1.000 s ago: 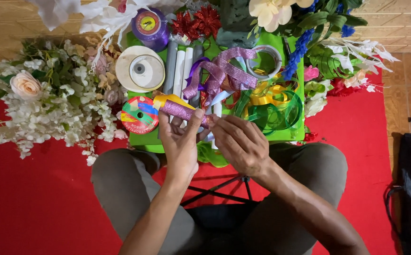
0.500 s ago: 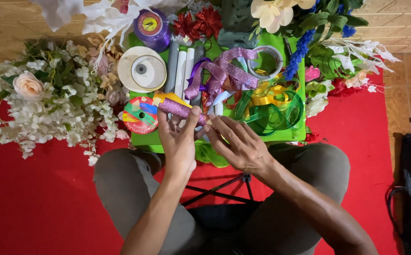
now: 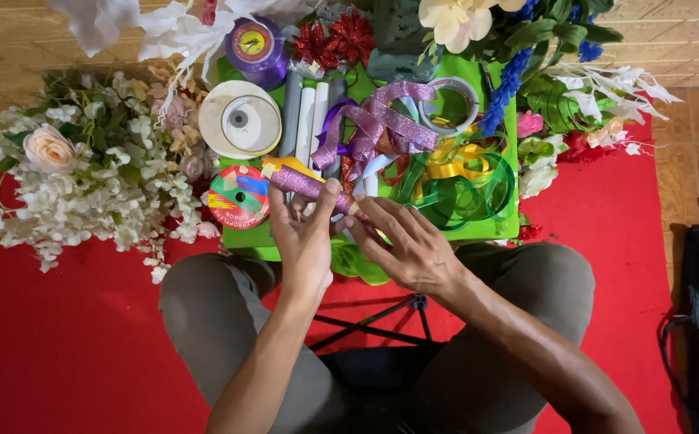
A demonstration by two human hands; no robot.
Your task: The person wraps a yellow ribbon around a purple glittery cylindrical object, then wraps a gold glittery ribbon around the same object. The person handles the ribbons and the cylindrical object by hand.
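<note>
Two bare hands meet over the near edge of a green tray [image 3: 490, 68], head view only. Left hand [image 3: 305, 241] pinches a strip of purple glitter ribbon [image 3: 305, 184], thumb on top and fingers curled beneath; the strip runs from about ten o'clock of that hand down toward its three o'clock. Right hand [image 3: 409, 245] comes in from four o'clock, fingertips pressed together at the ribbon's near end, where a white tip shows; whether they grip ribbon or only touch it is hard to tell. Judgement: the step looks like rolling or folding the strip, so the left pinch should hold firm while the right fingers work in small turns, keeping edges aligned and the glitter side out. Ribbon thus lies across the left fingers and touches the right fingertips, just above the knees. At twelve o'clock of the hands, a looped purple glitter bow [image 3: 381, 124]; at one o'clock, tangled green and yellow ribbon [image 3: 462, 181]. A white ribbon spool [image 3: 239, 119] sits at eleven o'clock, a multicoloured roll [image 3: 238, 198] at nine. White artificial flowers [image 3: 68, 185] lie far left on red cloth [image 3: 60, 345].
</note>
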